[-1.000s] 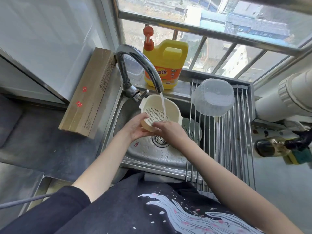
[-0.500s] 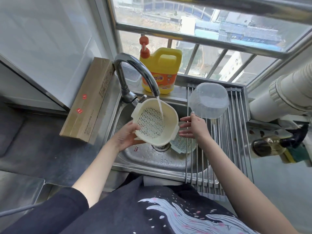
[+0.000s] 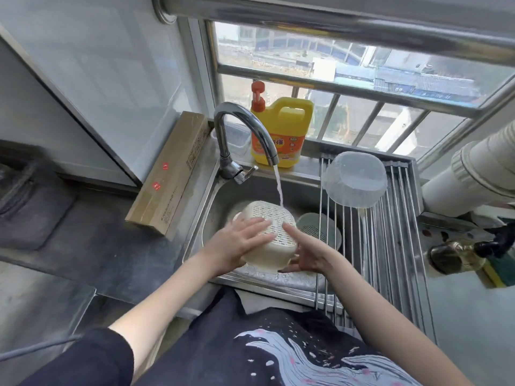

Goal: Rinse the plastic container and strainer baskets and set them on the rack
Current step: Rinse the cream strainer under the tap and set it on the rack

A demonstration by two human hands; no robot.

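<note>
Over the steel sink (image 3: 211, 207), under the tap stream (image 3: 279, 190), the cream perforated plastic strainer basket (image 3: 269, 235) sits upside down; left hand (image 3: 242, 240) lies flat on it, right hand (image 3: 305, 254) cups its side with fingers apart. Wet plastic could slip onto the pale green strainer basket (image 3: 320, 229) below.

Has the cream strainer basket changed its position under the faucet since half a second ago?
Yes. The cream strainer basket was flipped: its opening faced up, now its perforated bottom faces up, under the faucet stream.
</note>
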